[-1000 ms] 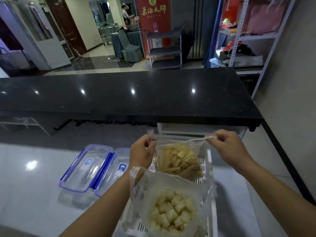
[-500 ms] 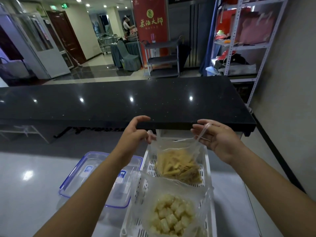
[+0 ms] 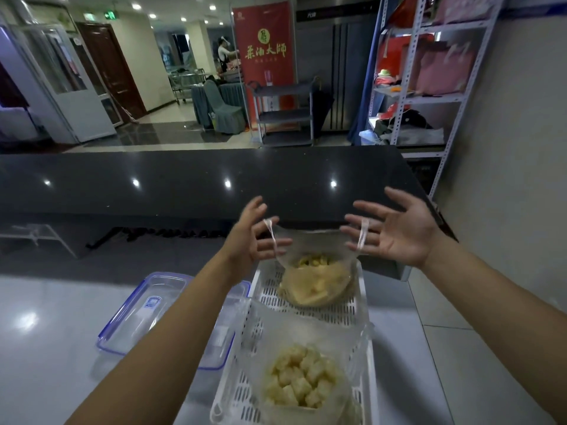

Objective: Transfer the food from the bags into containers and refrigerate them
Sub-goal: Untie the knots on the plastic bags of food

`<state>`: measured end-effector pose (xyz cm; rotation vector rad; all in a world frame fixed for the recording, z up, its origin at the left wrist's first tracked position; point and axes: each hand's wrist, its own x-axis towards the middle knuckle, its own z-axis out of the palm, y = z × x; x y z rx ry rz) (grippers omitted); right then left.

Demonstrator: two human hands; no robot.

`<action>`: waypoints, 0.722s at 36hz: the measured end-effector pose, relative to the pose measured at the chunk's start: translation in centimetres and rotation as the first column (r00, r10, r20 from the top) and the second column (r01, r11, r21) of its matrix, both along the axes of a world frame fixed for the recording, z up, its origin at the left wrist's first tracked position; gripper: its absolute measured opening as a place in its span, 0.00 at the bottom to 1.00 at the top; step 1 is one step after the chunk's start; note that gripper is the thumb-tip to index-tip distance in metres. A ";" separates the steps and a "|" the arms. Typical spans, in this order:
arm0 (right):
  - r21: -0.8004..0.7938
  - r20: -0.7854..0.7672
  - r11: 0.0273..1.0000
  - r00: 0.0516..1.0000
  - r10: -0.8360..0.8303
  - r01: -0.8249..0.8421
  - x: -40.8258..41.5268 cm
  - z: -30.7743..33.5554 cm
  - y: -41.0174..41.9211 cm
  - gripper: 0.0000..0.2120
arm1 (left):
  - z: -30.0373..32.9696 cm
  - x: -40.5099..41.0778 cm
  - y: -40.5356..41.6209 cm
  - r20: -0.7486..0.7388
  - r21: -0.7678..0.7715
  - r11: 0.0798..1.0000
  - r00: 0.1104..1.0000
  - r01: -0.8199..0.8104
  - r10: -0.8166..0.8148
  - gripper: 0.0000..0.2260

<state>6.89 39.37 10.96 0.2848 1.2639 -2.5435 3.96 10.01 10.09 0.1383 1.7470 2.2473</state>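
Between the spread fingers of both hands: one clear plastic bag of yellow strip-cut food (image 3: 316, 283), its mouth stretched wide, its base resting in the far end of a white perforated basket (image 3: 306, 314).
Left hand (image 3: 251, 237): fingers splayed, not clenched; one twisted bag handle (image 3: 271, 233) looped across them.
Right hand (image 3: 399, 231): palm open, fingers extended; the other handle (image 3: 363, 234) hooked over a finger.
Nearer than the fingers, same basket: second clear bag of pale cubed food (image 3: 300, 381), mouth slack.
Left of the left fingers, on the white tabletop (image 3: 46, 348): two clear containers with blue-trimmed rims (image 3: 141, 314), apparently lidded, partly hidden by the forearm.
Step judged in hand: opening the far bag for emptying. Advice: free the handles without tearing, open a container first, then tip slowly over it.
Writing: container labels too small to read; a red banner (image 3: 265, 56) beyond the black counter (image 3: 184, 179) bears yellow Chinese characters, not clearly legible.
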 end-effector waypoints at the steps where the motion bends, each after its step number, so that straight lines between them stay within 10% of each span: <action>1: -0.006 0.023 1.000 1.000 -0.006 0.007 0.3 -0.8 -0.1 0.28 | -0.9 0.1 0.0 0.022 -0.012 1.000 1.000 0.016 -0.016 0.23; 14: -0.085 -0.205 0.996 0.979 -0.019 0.001 0.8 0.5 -1.5 0.25 | 1.4 -0.6 0.0 -0.133 0.006 1.000 0.991 -0.007 0.007 0.24; 22: -0.011 -0.066 0.997 0.995 -0.074 0.073 1.3 -1.5 -1.5 0.24 | 0.0 -0.5 -0.2 -0.061 -0.127 0.991 0.997 0.042 -0.050 0.20; 26: 0.342 -0.071 0.937 0.997 -0.043 0.065 2.3 -0.6 -1.3 0.22 | 0.1 0.0 -0.9 -0.105 -0.213 0.977 0.994 0.009 -0.032 0.20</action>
